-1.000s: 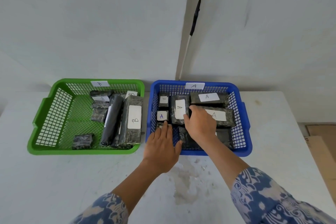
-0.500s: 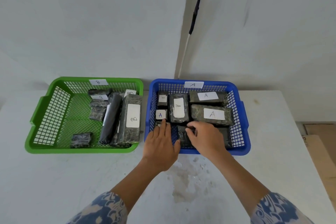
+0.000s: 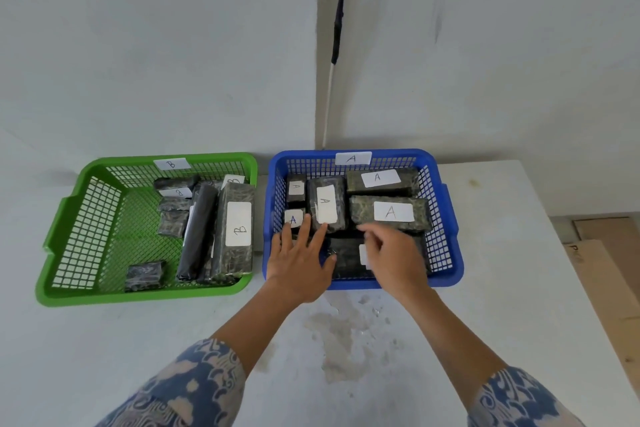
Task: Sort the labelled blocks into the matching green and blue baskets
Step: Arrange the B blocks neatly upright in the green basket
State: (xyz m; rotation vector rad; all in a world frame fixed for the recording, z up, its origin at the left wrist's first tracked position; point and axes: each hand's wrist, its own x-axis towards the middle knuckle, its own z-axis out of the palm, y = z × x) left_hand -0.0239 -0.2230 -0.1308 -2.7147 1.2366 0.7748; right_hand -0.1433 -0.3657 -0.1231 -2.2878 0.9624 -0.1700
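Observation:
The blue basket [image 3: 446, 218], tagged A on its far rim, holds several dark wrapped blocks with white A labels, among them a long block [image 3: 391, 213] and an upright one [image 3: 327, 206]. The green basket [image 3: 69, 215], tagged B, holds several dark blocks, the largest a B block [image 3: 237, 229]. My left hand [image 3: 299, 260] lies flat over the blue basket's near left corner with its fingers spread. My right hand [image 3: 394, 256] hovers over a dark block [image 3: 346, 258] at the basket's front, fingers loosely curled and holding nothing.
Both baskets stand side by side at the back of a white table [image 3: 519, 288] against a pale wall. A black cable [image 3: 337, 28] hangs down the wall corner behind the blue basket. Brown boards [image 3: 609, 270] lie past the table's right edge.
My right hand has drawn back from the middle blocks toward the basket's front and to the right. My left hand has stayed at the near left corner.

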